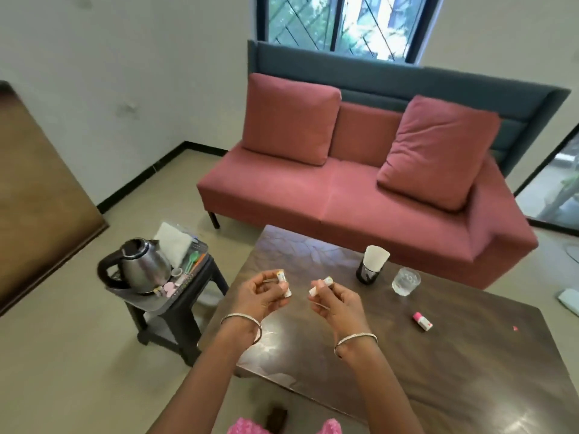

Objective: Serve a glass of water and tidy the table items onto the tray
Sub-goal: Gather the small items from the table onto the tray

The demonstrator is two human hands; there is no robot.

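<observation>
My left hand (261,297) pinches a small white bottle (283,281) above the left end of the dark coffee table (454,339). My right hand (336,300) pinches another small white bottle (319,286) beside it. A glass of water (406,281) stands on the far right part of the table. Near it stands a dark cup holding a white paper cup (372,264). A small pink-capped bottle (423,321) lies on the table to the right. The grey tray (125,294) sits on a black stool at the left, carrying a steel kettle (141,266).
The tray also holds a white cloth (174,242), spoons and small containers (174,285). A red sofa (360,183) stands behind the table. A wooden panel (40,198) is at the far left. A tiny pink scrap (514,328) lies near the table's right edge.
</observation>
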